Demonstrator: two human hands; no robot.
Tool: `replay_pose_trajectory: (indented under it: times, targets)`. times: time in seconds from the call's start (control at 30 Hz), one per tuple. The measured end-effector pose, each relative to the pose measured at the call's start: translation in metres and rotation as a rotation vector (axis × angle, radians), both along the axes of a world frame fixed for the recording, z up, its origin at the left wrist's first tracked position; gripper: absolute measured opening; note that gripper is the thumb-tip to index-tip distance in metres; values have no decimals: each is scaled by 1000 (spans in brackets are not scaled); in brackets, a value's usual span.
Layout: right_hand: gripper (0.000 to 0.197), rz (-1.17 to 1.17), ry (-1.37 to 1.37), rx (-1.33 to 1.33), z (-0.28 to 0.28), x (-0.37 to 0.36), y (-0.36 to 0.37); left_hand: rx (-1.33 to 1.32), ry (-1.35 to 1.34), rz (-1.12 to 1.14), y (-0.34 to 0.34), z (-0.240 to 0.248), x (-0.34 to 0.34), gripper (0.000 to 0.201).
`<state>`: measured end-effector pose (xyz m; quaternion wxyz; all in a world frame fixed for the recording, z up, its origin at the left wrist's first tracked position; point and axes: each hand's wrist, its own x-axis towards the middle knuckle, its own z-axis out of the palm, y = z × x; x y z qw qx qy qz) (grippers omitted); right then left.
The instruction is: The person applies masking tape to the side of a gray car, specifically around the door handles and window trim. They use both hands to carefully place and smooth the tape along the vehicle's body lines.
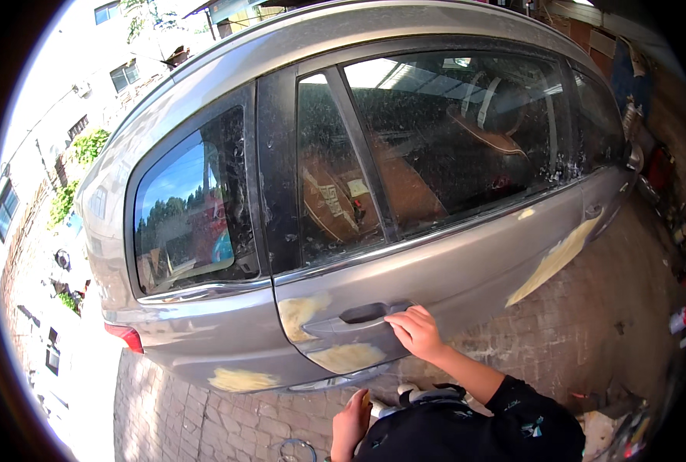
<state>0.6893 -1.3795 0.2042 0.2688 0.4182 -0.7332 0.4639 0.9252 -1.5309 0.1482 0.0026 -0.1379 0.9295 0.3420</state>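
door handle (372, 312) on grey rear door (466, 266); likely rigid, smooth, best taken mid-length. right hand (417, 333) at it, fingers bunched, pinch unclear; left hand (350, 425) low, fingers curled, contents unclear.

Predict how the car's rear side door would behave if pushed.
The rear side door would probably feel stiff, given its broad panel, and heavy, bearing large windows. Its matte, pale patches may be less slippery than the shinier paint.
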Motion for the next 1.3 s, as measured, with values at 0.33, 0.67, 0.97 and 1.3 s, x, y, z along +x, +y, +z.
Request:
replay_pose_trajectory:
  times: [0.33, 0.67, 0.97, 1.3]
  targets:
    - [24, 98, -10, -48, 27, -17, -43, 24, -14, 210, 25, -14, 44, 39]
    - [76, 244, 246, 452, 59, -49, -101, 70, -100, 366, 32, 0, 72, 37]
    - [76, 356, 374, 587, 74, -49, -121, 92, -46, 403, 13, -14, 73, 40]
    - [64, 479, 415, 531, 94, -37, -168, 102, -36, 370, -5, -19, 49, 40]
